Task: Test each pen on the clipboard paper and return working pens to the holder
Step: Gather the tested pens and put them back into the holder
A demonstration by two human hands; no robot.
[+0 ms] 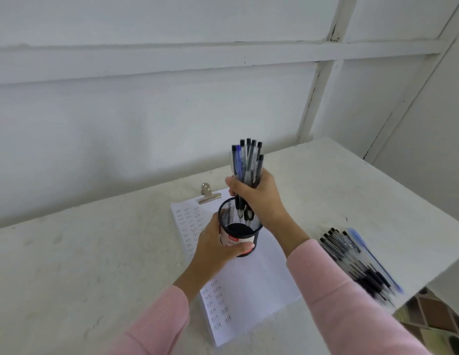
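You've got a white desk [95, 252], its surface scuffed and speckled, and its right edge runs out near the lower right of the view. The clipboard paper [261, 285] lies flat on it mid-view, with the metal clip [207, 194] at the far end and columns of small pen marks at the far left and near end. Well apart to the right, near the desk's edge, is a heap of loose pens [351, 257] with dark caps and clear barrels and a blue pen [377, 261] along its right side; it's too blurred to count.
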